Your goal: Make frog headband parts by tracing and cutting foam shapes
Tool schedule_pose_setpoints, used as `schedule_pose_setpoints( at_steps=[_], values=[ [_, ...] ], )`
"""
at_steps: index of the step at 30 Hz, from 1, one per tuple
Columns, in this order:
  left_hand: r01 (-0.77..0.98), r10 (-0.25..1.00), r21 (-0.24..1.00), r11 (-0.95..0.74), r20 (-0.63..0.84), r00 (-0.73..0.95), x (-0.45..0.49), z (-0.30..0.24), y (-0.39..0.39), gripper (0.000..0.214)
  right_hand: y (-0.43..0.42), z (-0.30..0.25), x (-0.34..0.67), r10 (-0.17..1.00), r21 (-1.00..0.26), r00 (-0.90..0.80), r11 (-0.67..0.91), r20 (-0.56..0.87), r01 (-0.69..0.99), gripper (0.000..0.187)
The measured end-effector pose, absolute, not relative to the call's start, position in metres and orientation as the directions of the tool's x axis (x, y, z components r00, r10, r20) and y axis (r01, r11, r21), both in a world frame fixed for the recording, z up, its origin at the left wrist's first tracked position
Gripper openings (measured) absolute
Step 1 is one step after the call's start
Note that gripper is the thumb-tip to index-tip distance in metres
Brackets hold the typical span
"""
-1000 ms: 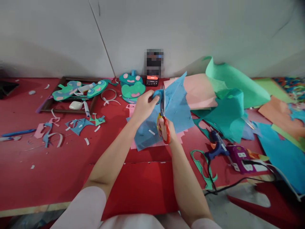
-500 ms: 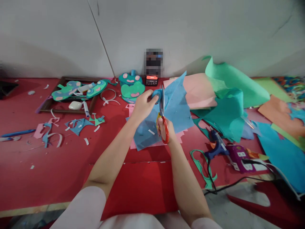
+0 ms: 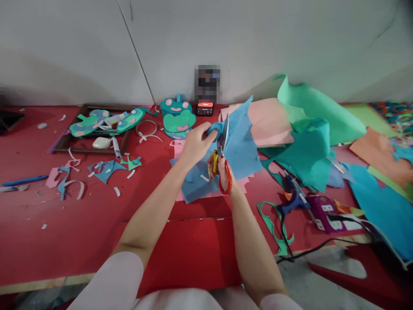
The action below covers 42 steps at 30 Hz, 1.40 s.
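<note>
My left hand (image 3: 199, 142) pinches a small blue felt piece (image 3: 217, 128) between thumb and fingers. In my right hand (image 3: 222, 170) is a pair of scissors (image 3: 226, 135) with red and yellow handles, its blades pointing up and spread somewhat apart beside the blue piece. Whether the blades touch the felt I cannot tell. Beneath both hands lies a larger blue felt sheet (image 3: 243, 148) with a pointed corner at the top. Pink felt edges stick out from under it.
A glue gun (image 3: 295, 196) and a purple power strip (image 3: 324, 213) with cables lie at the right. Green felt (image 3: 322, 114) is heaped behind them. Frog-face felt cutouts (image 3: 179, 121) stand at the back. A brown frame (image 3: 87, 150) and felt scraps (image 3: 108, 170) are at the left.
The scissors have opened wider and tilted a little to the right, and the fingers in the handles have spread. My left hand has shifted slightly right with the blue felt.
</note>
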State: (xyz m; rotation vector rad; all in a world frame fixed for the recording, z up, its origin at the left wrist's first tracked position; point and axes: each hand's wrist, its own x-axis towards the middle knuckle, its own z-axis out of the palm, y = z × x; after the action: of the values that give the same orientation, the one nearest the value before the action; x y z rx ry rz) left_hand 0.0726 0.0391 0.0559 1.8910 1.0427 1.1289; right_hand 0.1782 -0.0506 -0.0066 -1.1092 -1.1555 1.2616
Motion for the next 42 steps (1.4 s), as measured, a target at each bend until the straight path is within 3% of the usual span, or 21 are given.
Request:
schedule_pose_setpoints(
  at_steps=[12,20,42],
  values=[
    [0.324,0.86,0.823,-0.466,0.336,0.383,0.0701,0.0576,0.0385,0.027,-0.0508,-0.0053,0.1774,0.999,-0.996,0.023,-0.032,-0.034,-0.087,0.054],
    [0.344,0.868,0.822,-0.454,0.32,0.379,0.0686,0.0563,0.0405,0.025,-0.0518,-0.0087,0.1804,0.996,-0.998,0.058,-0.064,-0.063,0.01,0.057],
    [0.274,0.908,0.885,-0.376,0.293,0.298,0.0668,0.0541,0.0429,0.016,-0.0517,-0.01,0.1802,0.992,-0.994,0.084,-0.101,-0.097,0.05,0.057]
  ],
)
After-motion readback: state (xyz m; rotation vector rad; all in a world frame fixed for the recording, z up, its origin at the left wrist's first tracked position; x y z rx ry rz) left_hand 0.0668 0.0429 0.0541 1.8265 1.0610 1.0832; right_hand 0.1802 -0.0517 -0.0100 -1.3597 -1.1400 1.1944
